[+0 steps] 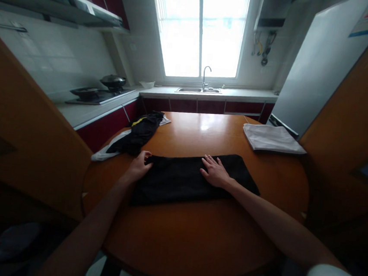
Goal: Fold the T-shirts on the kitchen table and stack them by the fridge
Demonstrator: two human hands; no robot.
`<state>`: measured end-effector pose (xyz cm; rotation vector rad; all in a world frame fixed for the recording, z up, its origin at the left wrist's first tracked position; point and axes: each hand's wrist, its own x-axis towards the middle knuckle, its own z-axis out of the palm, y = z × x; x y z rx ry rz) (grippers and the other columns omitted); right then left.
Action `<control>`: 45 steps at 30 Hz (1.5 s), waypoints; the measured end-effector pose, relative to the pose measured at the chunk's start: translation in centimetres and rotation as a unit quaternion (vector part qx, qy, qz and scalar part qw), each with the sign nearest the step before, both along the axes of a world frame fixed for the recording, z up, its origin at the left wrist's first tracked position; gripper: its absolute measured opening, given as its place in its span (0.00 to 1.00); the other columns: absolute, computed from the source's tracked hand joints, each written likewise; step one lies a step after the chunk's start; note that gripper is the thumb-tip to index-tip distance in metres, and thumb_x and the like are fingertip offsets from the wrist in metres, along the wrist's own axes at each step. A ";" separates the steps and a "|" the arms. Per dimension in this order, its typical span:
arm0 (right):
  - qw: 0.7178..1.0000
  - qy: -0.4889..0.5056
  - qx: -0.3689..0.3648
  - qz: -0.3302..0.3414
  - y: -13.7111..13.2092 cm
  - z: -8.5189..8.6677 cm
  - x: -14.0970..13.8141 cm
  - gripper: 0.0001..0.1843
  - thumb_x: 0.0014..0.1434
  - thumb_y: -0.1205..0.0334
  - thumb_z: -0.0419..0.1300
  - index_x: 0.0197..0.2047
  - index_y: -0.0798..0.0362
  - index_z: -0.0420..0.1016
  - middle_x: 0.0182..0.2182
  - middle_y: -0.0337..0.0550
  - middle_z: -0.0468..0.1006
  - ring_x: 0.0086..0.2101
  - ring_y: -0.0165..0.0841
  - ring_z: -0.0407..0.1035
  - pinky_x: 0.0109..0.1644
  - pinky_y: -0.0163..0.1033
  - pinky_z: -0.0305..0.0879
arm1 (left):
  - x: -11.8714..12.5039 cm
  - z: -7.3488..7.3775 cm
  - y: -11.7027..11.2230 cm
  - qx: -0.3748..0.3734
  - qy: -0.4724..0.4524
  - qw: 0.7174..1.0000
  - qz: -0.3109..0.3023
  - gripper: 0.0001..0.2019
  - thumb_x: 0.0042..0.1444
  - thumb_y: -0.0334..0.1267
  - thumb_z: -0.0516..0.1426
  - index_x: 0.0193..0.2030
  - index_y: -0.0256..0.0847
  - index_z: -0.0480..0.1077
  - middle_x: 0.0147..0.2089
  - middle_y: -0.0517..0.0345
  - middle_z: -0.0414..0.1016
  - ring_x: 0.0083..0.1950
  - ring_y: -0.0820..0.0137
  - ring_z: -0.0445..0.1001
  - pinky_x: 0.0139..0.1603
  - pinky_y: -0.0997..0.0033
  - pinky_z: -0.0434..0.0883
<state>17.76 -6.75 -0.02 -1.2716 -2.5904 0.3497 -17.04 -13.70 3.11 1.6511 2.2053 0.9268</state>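
A black garment (180, 181) lies folded into a long strip across the middle of the round wooden table (194, 238). My left hand (139, 165) is at its left end, fingers curled around the far left corner of the cloth. My right hand (214, 170) rests flat on top of the garment, right of its middle, with fingers spread.
A crumpled heap of black, yellow and white clothes (135, 135) sits at the table's far left edge. A folded white cloth (270, 138) lies at the far right. Beyond are a counter with a sink (199, 90), a stove with pans (99, 91) and a fridge (321, 68).
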 end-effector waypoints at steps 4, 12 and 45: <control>1.000 0.003 0.002 -0.002 -0.2 0.1 0.1 0.34 0.70 0.49 0.48 0.74 0.55 0.55 0.74 0.51 0.48 0.73 0.40 0.40 0.74 0.55 0.34 | 0.5 0.4 -0.3 0.020 -0.065 0.997 -0.045 0.28 0.47 0.40 0.60 0.58 0.39 0.70 0.44 0.53 0.75 0.38 0.65 0.76 0.38 0.67 0.75; 0.978 0.184 0.088 -0.032 -3.1 3.2 -0.9 0.20 0.69 0.53 0.53 0.55 0.54 0.77 0.56 0.52 0.76 0.57 0.41 0.67 0.64 0.46 0.57 | 2.7 3.7 -1.2 0.047 -0.220 0.970 -0.087 0.33 0.43 0.45 0.67 0.58 0.40 0.71 0.46 0.54 0.75 0.42 0.62 0.79 0.38 0.67 0.76; 0.820 0.497 -0.279 -0.046 -1.9 3.8 0.2 0.14 0.51 0.65 0.61 0.41 0.58 0.82 0.29 0.39 0.81 0.27 0.32 0.72 0.28 0.32 0.67 | 14.7 1.7 0.2 0.174 -0.297 0.916 -0.207 0.11 0.57 0.35 0.56 0.47 0.42 0.71 0.49 0.52 0.77 0.51 0.63 0.78 0.51 0.62 0.74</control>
